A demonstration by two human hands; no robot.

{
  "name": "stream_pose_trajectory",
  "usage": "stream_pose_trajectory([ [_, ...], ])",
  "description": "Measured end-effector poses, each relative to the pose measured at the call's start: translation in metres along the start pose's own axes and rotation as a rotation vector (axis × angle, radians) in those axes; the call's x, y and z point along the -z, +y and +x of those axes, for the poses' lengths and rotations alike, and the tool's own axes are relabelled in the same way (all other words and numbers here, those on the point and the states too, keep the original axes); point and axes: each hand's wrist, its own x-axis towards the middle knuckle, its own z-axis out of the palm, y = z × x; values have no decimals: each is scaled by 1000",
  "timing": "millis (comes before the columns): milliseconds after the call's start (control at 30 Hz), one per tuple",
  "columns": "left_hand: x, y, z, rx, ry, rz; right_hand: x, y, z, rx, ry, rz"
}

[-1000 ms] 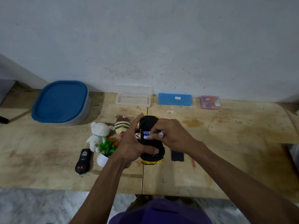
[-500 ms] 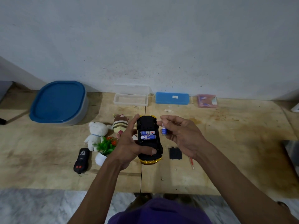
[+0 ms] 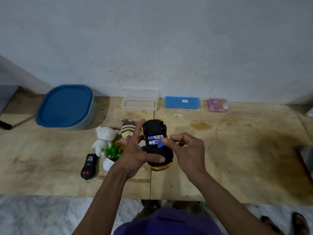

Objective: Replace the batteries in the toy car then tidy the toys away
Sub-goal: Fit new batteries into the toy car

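Clearly the toy car (image 3: 158,146) is held belly-up above the desk (image 3: 237,158), near the seam between its two boards, with its black underside and open battery bay facing the camera. The left hand (image 3: 135,155) grips it from the side, thumb laid across the chassis near the yellow bumper and fingers wrapped round the far flank. The right hand (image 3: 188,150) pinches a blue battery (image 3: 160,144) between thumb and fingertip, its end tilted into the bay beside two batteries (image 3: 155,139) already seated. The car looks like a light, rigid plastic shell, so a side grip across the chassis should suffice; squeezing near the wheels seems unwise. The battery is small, smooth and round, likely to slip or roll if released early, so it wants holding by its middle and pressing down end-first against the contact. Beside the car on the desk lie a white plush bear (image 3: 104,139), a striped plush (image 3: 127,130), a small potted plant (image 3: 112,155) and a black remote (image 3: 89,166); the soft toys will squash harmlessly, and a blue-lidded tub (image 3: 65,106) stands further back.
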Motion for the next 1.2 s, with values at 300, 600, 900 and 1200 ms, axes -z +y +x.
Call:
stream_pose_trajectory([
  [300, 2, -5, -4, -36, 15, 18, -10, 7, -7, -5, -39, -83],
  [600, 4, -4, -8, -138, 39, 42, -12, 0, 10, -278, -140, 88],
  [900, 2, -14, 0, -85, 10, 106, -8, 15, 16, -175, -136, -132],
  [1200, -7, -19, 28, 29, 10, 135, 33, 68, 66, -213, 154, -277],
])
